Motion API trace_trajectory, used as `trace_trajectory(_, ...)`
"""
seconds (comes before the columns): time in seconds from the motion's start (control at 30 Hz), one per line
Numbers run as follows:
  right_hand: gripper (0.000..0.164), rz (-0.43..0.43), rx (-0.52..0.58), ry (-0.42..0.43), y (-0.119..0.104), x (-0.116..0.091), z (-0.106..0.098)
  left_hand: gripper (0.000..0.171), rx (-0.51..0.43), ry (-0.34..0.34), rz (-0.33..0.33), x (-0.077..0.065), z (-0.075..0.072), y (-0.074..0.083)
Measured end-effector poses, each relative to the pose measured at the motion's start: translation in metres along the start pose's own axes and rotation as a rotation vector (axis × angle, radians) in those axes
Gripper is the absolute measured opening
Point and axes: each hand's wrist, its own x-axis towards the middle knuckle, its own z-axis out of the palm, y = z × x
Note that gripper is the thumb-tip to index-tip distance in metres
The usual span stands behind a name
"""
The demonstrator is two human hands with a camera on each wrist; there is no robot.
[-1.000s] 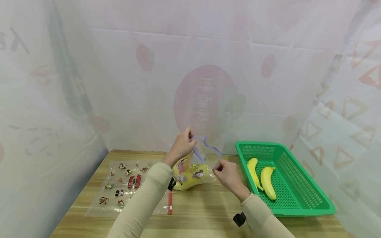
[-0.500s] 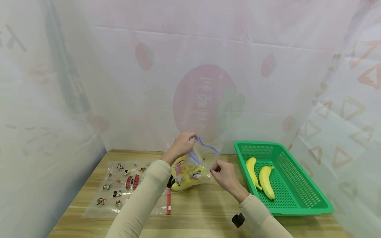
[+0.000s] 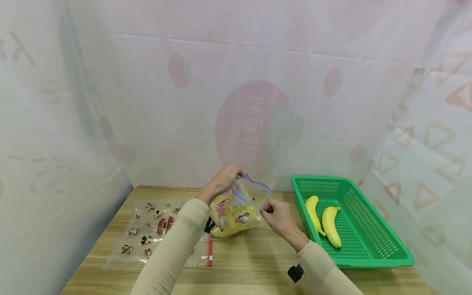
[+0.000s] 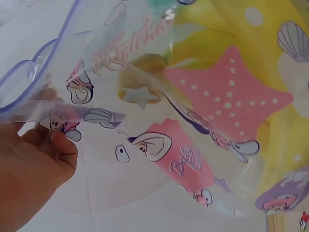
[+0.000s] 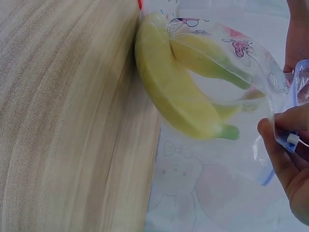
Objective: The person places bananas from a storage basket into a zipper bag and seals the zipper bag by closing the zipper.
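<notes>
A clear zip bag (image 3: 239,215) with cartoon prints and a purple zip edge hangs between both hands over the table. Inside it lie several yellow bananas (image 5: 169,87), seen through the plastic in the right wrist view. The bag's mouth gapes. My left hand (image 3: 223,180) grips its far left rim, with thumb and fingers bent on the plastic (image 4: 34,164) in the left wrist view. At the near right corner, my right hand (image 3: 279,215) pinches the edge beside a small white slider (image 5: 292,139).
A green basket (image 3: 380,262) on the right holds two bananas, one at its left wall (image 3: 312,211) and one beside it (image 3: 331,225). A second clear printed bag (image 3: 127,235) with a red zip edge (image 3: 209,250) lies flat on the left of the wooden table (image 3: 254,262).
My left hand has moved slightly down and left, drawing the bag's far rim lower. My right hand has shifted only a little to the left and keeps its pinch.
</notes>
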Motion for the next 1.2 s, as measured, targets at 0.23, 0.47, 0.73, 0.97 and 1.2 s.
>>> trace_trajectory(0.23, 0.029, -0.011, -0.002, 0.007, 0.000, 0.000, 0.000, 0.024, -0.004, -0.034, -0.024, 0.000, -0.003, 0.003)
trace_trajectory(0.47, 0.028, -0.025, 0.003, 0.010, 0.000, 0.000, 0.001, 0.015, 0.007, -0.035, -0.023, 0.001, -0.004, 0.003)
trace_trajectory(0.73, 0.021, 0.076, 0.118, -0.063, -0.003, -0.002, -0.002, 0.016, -0.111, 0.229, -0.068, 0.003, -0.015, 0.005)
trace_trajectory(0.97, 0.015, 0.154, 0.174, -0.091, -0.006, 0.002, -0.008, 0.016, -0.184, 0.451, 0.008, 0.002, -0.023, 0.008)
trace_trajectory(1.2, 0.019, 0.201, 0.223, -0.012, -0.003, 0.014, -0.016, 0.016, -0.158, 0.537, 0.059, -0.001, -0.030, 0.004)
